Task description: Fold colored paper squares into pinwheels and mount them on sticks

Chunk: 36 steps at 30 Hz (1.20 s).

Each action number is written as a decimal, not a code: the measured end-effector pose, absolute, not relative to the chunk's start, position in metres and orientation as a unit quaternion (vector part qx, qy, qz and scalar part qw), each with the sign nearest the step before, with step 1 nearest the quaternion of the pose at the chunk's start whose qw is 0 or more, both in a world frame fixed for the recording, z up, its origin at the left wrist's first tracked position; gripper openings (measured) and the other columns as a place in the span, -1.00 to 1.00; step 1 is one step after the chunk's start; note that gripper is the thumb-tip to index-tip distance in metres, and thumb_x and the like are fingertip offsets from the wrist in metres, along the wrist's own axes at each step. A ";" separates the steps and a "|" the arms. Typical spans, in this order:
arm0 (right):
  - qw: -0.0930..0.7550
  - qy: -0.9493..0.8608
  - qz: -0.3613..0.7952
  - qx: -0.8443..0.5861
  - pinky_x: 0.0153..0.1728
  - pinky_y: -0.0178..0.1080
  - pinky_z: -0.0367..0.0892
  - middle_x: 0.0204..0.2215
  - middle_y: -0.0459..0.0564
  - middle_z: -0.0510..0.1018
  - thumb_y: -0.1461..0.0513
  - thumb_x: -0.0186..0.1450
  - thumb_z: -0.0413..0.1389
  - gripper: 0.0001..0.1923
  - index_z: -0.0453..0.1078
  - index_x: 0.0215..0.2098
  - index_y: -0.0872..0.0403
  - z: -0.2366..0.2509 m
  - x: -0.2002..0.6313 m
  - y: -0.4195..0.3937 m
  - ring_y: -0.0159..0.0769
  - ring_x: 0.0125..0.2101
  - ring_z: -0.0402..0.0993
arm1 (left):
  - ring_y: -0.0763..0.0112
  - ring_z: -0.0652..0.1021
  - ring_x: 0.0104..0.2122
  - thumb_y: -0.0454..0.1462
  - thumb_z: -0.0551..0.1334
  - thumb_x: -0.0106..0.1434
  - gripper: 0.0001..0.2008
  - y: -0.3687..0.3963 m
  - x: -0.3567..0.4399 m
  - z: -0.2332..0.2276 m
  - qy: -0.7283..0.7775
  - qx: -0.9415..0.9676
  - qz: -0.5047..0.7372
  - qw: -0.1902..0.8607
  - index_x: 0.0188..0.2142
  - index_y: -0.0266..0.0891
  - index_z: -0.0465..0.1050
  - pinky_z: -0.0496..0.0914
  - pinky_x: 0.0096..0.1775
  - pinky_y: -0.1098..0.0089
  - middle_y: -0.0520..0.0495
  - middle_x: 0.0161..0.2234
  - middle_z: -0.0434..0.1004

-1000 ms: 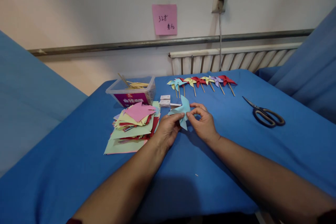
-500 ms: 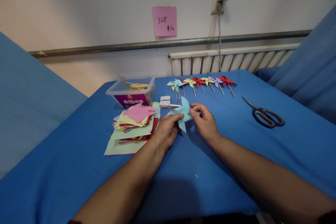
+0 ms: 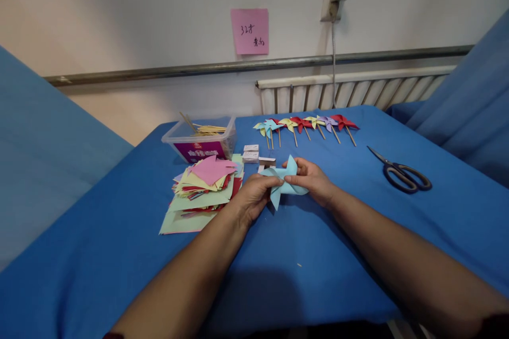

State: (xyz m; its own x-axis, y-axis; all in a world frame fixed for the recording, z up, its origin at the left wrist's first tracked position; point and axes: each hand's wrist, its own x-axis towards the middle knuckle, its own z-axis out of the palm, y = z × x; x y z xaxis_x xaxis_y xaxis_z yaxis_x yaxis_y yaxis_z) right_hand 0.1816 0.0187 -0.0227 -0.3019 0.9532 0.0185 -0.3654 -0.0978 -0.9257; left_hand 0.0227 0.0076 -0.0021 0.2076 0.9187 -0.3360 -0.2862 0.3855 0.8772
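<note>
Pinwheel (image 3: 283, 180) of light-blue paper sits between our hands, left hand (image 3: 254, 197) and right hand (image 3: 314, 180) both pinching it.

It looked like a plain room set up for paper crafts: a blue cloth-covered table (image 3: 358, 233) stood against a bare white wall (image 3: 119, 10) with a white ribbed radiator (image 3: 358, 92), a grey metal pipe (image 3: 199, 69), and a handwritten pink sticky note (image 3: 249, 30).

Pale wall (image 3: 119, 16) (pink note (image 3: 249, 30)), radiator (image 3: 350, 92), blue table (image 3: 119, 254).
</note>
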 end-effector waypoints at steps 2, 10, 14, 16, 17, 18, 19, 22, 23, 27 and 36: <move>0.486 -0.469 0.658 -0.333 -0.44 -0.31 0.32 -0.48 -0.16 0.57 0.19 -0.09 0.40 -0.54 0.40 -0.24 0.07 -0.024 0.183 0.020 -0.37 -0.51 0.47 | 0.35 0.49 -0.56 -0.44 0.34 -0.15 -0.87 0.008 0.022 -0.004 0.469 0.359 0.427 0.684 -0.51 -0.32 0.56 0.34 -0.42 0.36 -0.13 -0.53 0.57; 0.514 -0.456 0.617 -0.384 -0.44 -0.30 0.31 -0.51 -0.18 0.54 0.20 -0.10 0.37 -0.56 0.36 -0.28 0.07 -0.028 0.177 0.022 -0.37 -0.52 0.44 | 0.45 0.45 -0.57 -0.36 0.40 -0.14 -0.87 0.011 0.024 -0.013 0.479 0.372 0.442 0.661 -0.54 -0.32 0.51 0.29 -0.43 0.41 -0.06 -0.58 0.50; 0.568 -0.424 0.573 -0.411 -0.41 -0.29 0.31 -0.52 -0.19 0.50 0.18 -0.08 0.34 -0.59 0.33 -0.30 0.06 -0.032 0.168 0.021 -0.37 -0.50 0.40 | 0.48 0.46 -0.49 -0.31 0.45 -0.14 -0.79 0.009 0.029 -0.015 0.489 0.343 0.473 0.647 -0.47 -0.28 0.51 0.31 -0.37 0.44 -0.01 -0.49 0.52; 0.581 -0.424 0.558 -0.414 -0.40 -0.29 0.31 -0.51 -0.19 0.50 0.17 -0.07 0.33 -0.60 0.33 -0.30 0.06 -0.033 0.165 0.020 -0.37 -0.49 0.40 | 0.48 0.47 -0.45 -0.31 0.45 -0.15 -0.77 0.008 0.030 -0.014 0.491 0.336 0.484 0.642 -0.45 -0.27 0.51 0.32 -0.34 0.44 0.00 -0.47 0.51; 0.584 -0.425 0.554 -0.415 -0.40 -0.28 0.31 -0.51 -0.18 0.50 0.17 -0.07 0.32 -0.60 0.33 -0.30 0.06 -0.032 0.164 0.019 -0.36 -0.49 0.41 | 0.48 0.47 -0.45 -0.31 0.46 -0.15 -0.77 0.007 0.031 -0.013 0.490 0.335 0.488 0.640 -0.45 -0.27 0.51 0.33 -0.34 0.44 0.01 -0.47 0.51; 0.586 -0.426 0.550 -0.415 -0.40 -0.28 0.31 -0.50 -0.18 0.49 0.17 -0.07 0.32 -0.60 0.33 -0.30 0.06 -0.032 0.164 0.019 -0.36 -0.48 0.41 | 0.48 0.47 -0.45 -0.31 0.46 -0.15 -0.76 0.006 0.031 -0.012 0.490 0.334 0.490 0.639 -0.44 -0.27 0.51 0.33 -0.33 0.44 0.00 -0.46 0.51; 0.586 -0.428 0.549 -0.415 -0.39 -0.28 0.31 -0.50 -0.18 0.49 0.16 -0.06 0.32 -0.60 0.33 -0.30 0.06 -0.031 0.163 0.018 -0.36 -0.48 0.41 | 0.48 0.47 -0.45 -0.30 0.46 -0.15 -0.75 0.005 0.032 -0.011 0.490 0.334 0.492 0.638 -0.44 -0.27 0.51 0.33 -0.33 0.44 0.00 -0.46 0.51; 0.580 -0.434 0.549 -0.417 -0.40 -0.28 0.31 -0.50 -0.18 0.48 0.16 -0.07 0.32 -0.60 0.32 -0.30 0.06 -0.030 0.164 0.018 -0.35 -0.48 0.41 | 0.48 0.47 -0.45 -0.29 0.46 -0.15 -0.75 0.004 0.032 -0.009 0.493 0.340 0.492 0.632 -0.44 -0.27 0.50 0.33 -0.34 0.43 0.00 -0.46 0.51; 0.578 -0.435 0.550 -0.417 -0.40 -0.27 0.31 -0.50 -0.18 0.49 0.16 -0.07 0.32 -0.60 0.32 -0.29 0.06 -0.030 0.164 0.018 -0.35 -0.48 0.41 | 0.48 0.47 -0.46 -0.29 0.46 -0.15 -0.75 0.004 0.032 -0.008 0.495 0.343 0.491 0.629 -0.44 -0.27 0.49 0.33 -0.34 0.43 0.01 -0.47 0.51; 0.570 -0.434 0.561 -0.415 -0.40 -0.27 0.31 -0.50 -0.17 0.49 0.15 -0.07 0.32 -0.58 0.32 -0.29 0.06 -0.031 0.166 0.018 -0.35 -0.49 0.41 | 0.51 0.44 -0.52 -0.28 0.44 -0.14 -0.77 0.005 0.032 -0.007 0.507 0.359 0.491 0.611 -0.46 -0.27 0.48 0.31 -0.39 0.45 0.03 -0.52 0.49; 0.574 -0.424 0.565 -0.415 -0.40 -0.28 0.30 -0.52 -0.18 0.50 0.16 -0.11 0.35 -0.58 0.34 -0.32 0.06 -0.034 0.164 0.020 -0.36 -0.50 0.40 | 0.51 0.40 -0.59 -0.27 0.45 -0.16 -0.75 0.006 0.031 -0.008 0.508 0.375 0.490 0.600 -0.48 -0.28 0.47 0.26 -0.47 0.46 0.02 -0.57 0.48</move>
State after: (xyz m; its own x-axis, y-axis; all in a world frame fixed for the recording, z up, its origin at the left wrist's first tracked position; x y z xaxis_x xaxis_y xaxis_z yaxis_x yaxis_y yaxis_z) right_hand 0.1643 0.0197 -0.0338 0.0024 0.9998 0.0187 -0.2958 0.0186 -0.9551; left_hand 0.0308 0.0061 -0.0083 0.0022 0.9702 -0.2422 -0.2074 0.2374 0.9490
